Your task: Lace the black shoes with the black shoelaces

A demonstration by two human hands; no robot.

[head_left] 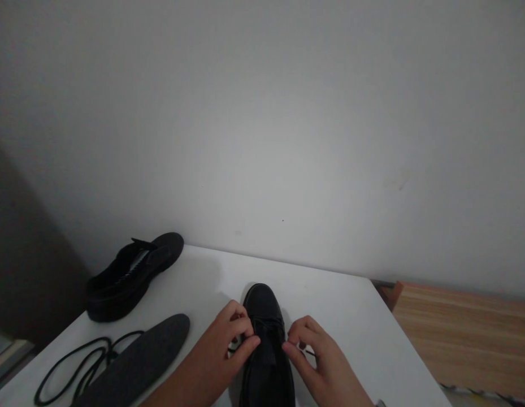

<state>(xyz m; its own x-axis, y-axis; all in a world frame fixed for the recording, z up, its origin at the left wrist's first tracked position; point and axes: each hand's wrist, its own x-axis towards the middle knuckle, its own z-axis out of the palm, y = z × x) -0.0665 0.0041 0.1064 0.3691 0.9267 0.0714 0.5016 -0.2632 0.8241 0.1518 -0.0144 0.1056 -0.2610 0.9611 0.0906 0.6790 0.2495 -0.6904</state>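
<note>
Left hand [222, 350] and right hand [317, 362] low, close together, fingertips pinched, knuckles up

plain pale grey wall [262, 113] fills the upper view, dimly lit, brightest near centre. white worktop [330, 299] set against it. dark panel [16, 254] at far left. wood-grain surface [461, 333] at right, beside the worktop's corner.

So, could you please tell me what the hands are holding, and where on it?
Both hold the thin black lace of the black shoe: the left hand pinches it beside the eyelets, the right hand likewise.
</note>
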